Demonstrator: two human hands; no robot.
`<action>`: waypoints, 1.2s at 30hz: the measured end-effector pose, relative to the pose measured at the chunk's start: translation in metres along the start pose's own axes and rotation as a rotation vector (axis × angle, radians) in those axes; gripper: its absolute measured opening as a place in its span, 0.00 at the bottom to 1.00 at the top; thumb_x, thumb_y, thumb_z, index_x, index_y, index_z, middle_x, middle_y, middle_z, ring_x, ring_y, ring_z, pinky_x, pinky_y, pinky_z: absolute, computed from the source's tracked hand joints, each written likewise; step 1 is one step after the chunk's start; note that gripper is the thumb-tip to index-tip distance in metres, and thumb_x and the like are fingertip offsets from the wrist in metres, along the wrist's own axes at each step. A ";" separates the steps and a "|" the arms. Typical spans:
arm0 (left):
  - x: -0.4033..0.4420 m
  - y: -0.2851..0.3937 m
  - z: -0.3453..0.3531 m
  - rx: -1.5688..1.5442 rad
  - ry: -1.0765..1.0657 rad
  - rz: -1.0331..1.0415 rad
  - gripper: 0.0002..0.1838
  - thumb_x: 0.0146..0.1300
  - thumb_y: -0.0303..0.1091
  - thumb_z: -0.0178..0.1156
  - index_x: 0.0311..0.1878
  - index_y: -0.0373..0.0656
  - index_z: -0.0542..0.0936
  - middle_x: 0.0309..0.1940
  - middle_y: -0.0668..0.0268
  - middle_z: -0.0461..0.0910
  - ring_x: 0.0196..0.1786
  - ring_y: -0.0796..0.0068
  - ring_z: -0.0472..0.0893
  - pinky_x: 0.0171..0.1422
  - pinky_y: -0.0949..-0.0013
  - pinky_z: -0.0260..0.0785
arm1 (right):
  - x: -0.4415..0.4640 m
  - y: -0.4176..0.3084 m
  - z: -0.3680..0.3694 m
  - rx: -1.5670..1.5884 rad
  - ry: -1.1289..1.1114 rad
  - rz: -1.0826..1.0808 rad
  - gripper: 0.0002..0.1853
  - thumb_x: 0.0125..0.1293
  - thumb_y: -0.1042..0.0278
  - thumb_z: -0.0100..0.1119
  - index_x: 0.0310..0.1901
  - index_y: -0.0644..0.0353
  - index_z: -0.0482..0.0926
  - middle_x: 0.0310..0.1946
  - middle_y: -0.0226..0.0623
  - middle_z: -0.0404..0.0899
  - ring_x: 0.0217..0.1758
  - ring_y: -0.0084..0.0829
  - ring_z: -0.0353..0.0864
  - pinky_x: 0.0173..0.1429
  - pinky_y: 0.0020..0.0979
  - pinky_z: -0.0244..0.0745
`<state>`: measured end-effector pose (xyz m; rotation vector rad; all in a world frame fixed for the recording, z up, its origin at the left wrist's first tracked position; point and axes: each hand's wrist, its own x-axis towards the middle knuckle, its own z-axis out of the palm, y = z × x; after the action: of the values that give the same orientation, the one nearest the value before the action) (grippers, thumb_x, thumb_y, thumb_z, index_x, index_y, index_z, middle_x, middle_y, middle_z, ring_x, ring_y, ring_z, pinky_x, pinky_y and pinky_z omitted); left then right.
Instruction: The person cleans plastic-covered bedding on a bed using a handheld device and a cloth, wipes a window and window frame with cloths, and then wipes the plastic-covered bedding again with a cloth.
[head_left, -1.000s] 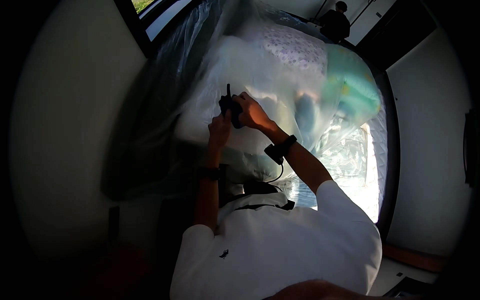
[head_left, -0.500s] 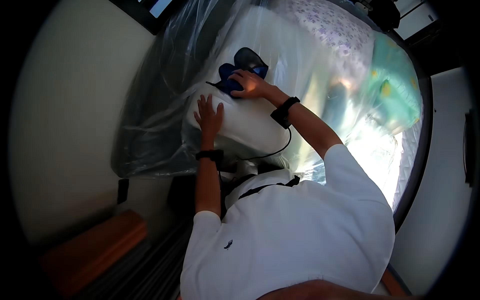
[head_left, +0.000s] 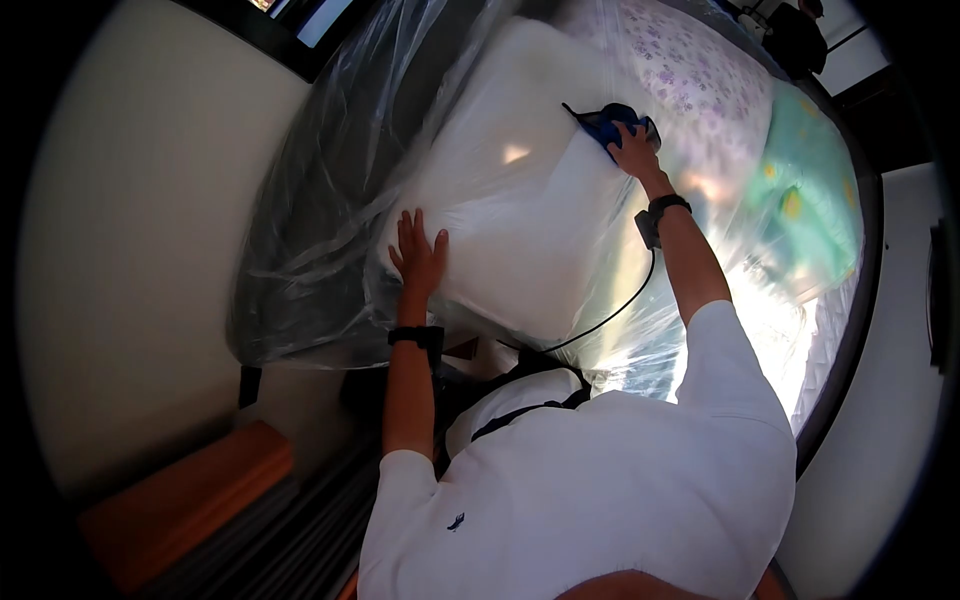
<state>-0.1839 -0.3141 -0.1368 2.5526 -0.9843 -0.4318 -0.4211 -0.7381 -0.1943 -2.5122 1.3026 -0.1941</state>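
Observation:
My left hand (head_left: pixel 420 258) lies flat with its fingers spread on the near left corner of a white pillow-like bundle (head_left: pixel 520 220). A clear plastic sheet (head_left: pixel 320 240) covers the bundle and the bedding around it. Over the bundle's far right side, my right hand (head_left: pixel 634 156) is closed on a dark blue cloth item (head_left: pixel 598 122) with a black mesh part and a thin pointed end. Its exact kind does not show, and my fingers hide part of it. Each wrist wears a black band; a cable runs from the right one.
Beyond the bundle lie a purple-flowered white cloth (head_left: pixel 690 80) and a green patterned bundle (head_left: pixel 815 190). Bright light glares on the plastic at the right. A wall (head_left: pixel 150 200) stands at the left, with an orange-brown wooden piece (head_left: pixel 190 495) below it.
My right hand has moved right and farther out with the blue cloth item, uncovering more of the white bundle. My left hand stays on the near left corner.

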 end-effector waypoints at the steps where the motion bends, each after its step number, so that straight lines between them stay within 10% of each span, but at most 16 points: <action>1: 0.002 0.001 0.000 -0.003 0.002 -0.005 0.40 0.73 0.59 0.47 0.81 0.54 0.48 0.82 0.59 0.40 0.84 0.59 0.37 0.80 0.36 0.25 | -0.003 -0.015 -0.013 -0.021 -0.075 0.032 0.35 0.64 0.47 0.57 0.73 0.34 0.62 0.71 0.53 0.58 0.65 0.66 0.69 0.65 0.60 0.70; 18: 0.019 -0.013 0.005 0.008 -0.149 -0.034 0.39 0.76 0.59 0.41 0.81 0.52 0.43 0.83 0.59 0.35 0.83 0.57 0.35 0.80 0.38 0.24 | -0.057 -0.070 -0.040 -0.120 -0.261 0.115 0.33 0.63 0.58 0.58 0.72 0.31 0.66 0.69 0.52 0.62 0.60 0.64 0.77 0.60 0.57 0.77; 27: 0.018 -0.052 0.013 -0.124 -0.078 0.283 0.40 0.75 0.63 0.40 0.81 0.53 0.45 0.82 0.58 0.38 0.83 0.56 0.38 0.80 0.37 0.27 | -0.121 -0.122 -0.051 -0.202 -0.239 0.054 0.31 0.61 0.68 0.56 0.67 0.29 0.71 0.67 0.49 0.65 0.60 0.57 0.78 0.58 0.50 0.79; 36: 0.012 -0.049 -0.003 -0.088 -0.125 0.300 0.38 0.76 0.61 0.39 0.81 0.54 0.45 0.82 0.59 0.38 0.83 0.59 0.38 0.80 0.37 0.28 | -0.230 -0.185 -0.050 -0.133 -0.136 -0.074 0.28 0.58 0.66 0.57 0.63 0.38 0.78 0.63 0.54 0.69 0.45 0.54 0.85 0.50 0.47 0.83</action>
<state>-0.1462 -0.2880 -0.1571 2.2731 -1.3370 -0.5382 -0.4240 -0.4608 -0.0826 -2.6350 1.2066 0.0486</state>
